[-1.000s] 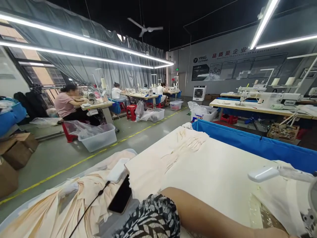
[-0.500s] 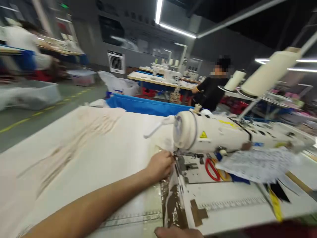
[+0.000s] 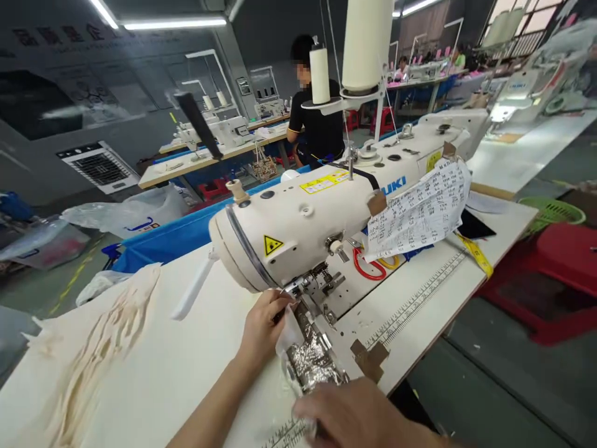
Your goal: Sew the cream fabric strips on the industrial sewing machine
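My left hand [image 3: 263, 326] is at the needle end of a white sewing machine [image 3: 298, 218], its fingers pinched on the edge of a thin pale fabric [image 3: 288, 333]. That fabric lies along a shiny, crinkled strip [image 3: 312, 361] covered in clear and brown film, in front of the presser foot area [image 3: 310, 283]. Nearer to me, my right hand [image 3: 359, 410] is over the near end of this strip. It is smeared by motion, its fingers curl downward, and what lies under them is hidden.
Crumpled cream fabric [image 3: 109, 342] covers the table's left side. Red-handled scissors [image 3: 368, 267], a handwritten sheet [image 3: 420, 208] and a yellow tape measure [image 3: 476, 255] are on the right. Thread cones [image 3: 368, 43] stand above. A red stool [image 3: 564, 280] is beside the table; a person [image 3: 319, 112] sits beyond.
My view has turned right and come closer to the machine. My left hand stays by the needle area. More of my right hand now shows, over the strip.
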`<state>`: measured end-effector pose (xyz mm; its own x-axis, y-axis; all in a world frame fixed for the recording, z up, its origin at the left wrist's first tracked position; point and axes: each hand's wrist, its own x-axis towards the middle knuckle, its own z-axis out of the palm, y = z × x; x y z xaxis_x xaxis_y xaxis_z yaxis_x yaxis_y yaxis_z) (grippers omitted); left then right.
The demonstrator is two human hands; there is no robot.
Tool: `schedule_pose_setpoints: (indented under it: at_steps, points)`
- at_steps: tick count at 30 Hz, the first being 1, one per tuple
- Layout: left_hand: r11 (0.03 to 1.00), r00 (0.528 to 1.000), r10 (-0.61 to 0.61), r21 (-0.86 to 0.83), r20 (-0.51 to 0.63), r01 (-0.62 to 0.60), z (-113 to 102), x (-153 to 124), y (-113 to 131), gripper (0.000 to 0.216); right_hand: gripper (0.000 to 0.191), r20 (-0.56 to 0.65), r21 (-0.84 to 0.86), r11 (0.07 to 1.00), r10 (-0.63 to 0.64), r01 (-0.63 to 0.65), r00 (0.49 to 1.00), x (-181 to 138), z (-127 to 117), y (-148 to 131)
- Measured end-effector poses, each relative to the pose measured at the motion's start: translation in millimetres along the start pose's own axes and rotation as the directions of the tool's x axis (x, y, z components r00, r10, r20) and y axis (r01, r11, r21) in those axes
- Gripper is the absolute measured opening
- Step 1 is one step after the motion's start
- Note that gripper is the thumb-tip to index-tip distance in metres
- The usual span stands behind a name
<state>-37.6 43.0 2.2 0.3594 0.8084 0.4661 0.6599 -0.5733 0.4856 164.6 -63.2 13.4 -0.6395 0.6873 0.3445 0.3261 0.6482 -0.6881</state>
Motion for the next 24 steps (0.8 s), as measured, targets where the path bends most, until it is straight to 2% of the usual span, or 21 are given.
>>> schedule_pose_setpoints:
  at_steps: [2, 4, 7, 12, 24]
  points:
    - [1.0, 1.0, 0.027, 0.01, -0.003, -0.027, -0.5, 0.0, -0.9, 0.02, 0.033, -0.128, 0.036, 0.99, 0.141, -0.137, 0.982, -4.4, -17.4, 2.5]
    - [0.998, 0.999, 0.051, 0.037, 0.0, -0.051, -0.7, -0.4, -1.5, 0.019, 0.028, -0.235, 0.01, 0.968, 0.248, -0.252, 0.94, -4.1, -28.4, 9.6]
    - [0.994, 0.997, 0.081, 0.073, 0.003, -0.081, -1.2, -1.3, -2.2, 0.018, 0.026, -0.318, -0.146, 0.935, 0.266, -0.324, 0.91, 4.8, -29.9, 24.7]
    - [0.993, 0.998, 0.063, 0.097, 0.007, -0.064, -1.3, -2.3, -3.5, 0.019, 0.025, -0.227, -0.307, 0.899, 0.251, -0.313, 0.941, 19.3, -20.2, 36.1]
    - [0.994, 0.999, 0.044, 0.1, -0.017, -0.042, 3.8, -4.3, -7.5, 0.02, 0.02, -0.156, -0.456, 0.83, 0.28, -0.32, 0.947, 25.1, -15.2, 34.9]
